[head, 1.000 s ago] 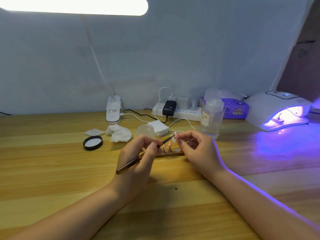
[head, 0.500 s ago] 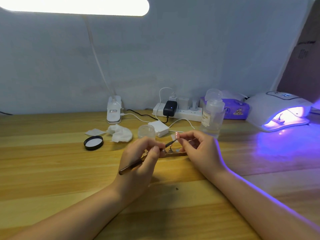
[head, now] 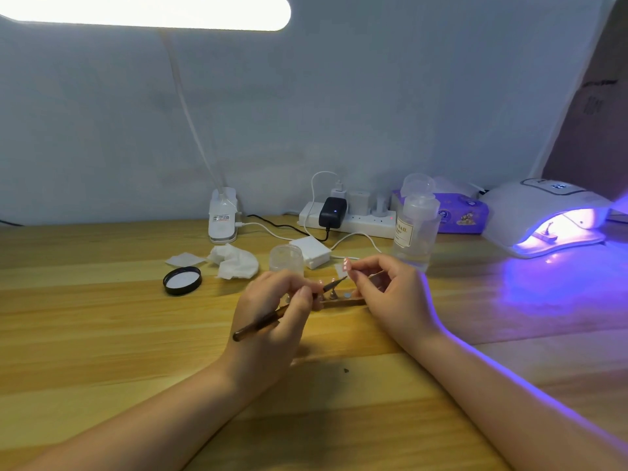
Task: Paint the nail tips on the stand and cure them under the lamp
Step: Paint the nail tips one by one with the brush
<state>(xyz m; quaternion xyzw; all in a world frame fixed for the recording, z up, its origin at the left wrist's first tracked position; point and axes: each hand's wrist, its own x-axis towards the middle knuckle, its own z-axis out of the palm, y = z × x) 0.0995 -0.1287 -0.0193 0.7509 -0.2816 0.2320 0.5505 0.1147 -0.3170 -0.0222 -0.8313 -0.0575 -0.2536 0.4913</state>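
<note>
Curing lamp [head: 543,219] glows well right of the wooden stand [head: 343,301]. Left hand [head: 272,321] pinches the brush [head: 272,319] pen-style over the stand; right hand [head: 390,294] pinches a nail tip [head: 346,265] just above it. Tip looks light, thin, easily dropped: hold by edges or peg, off wet paint.

Bright overhead lamp [head: 142,10] glares — violet curing lamp [head: 550,219] glow spills right.

Home nail desk: curing lamp [head: 547,219]

The stand [head: 343,301] lies between both hands (curing lamp [head: 543,219] far right).
</note>
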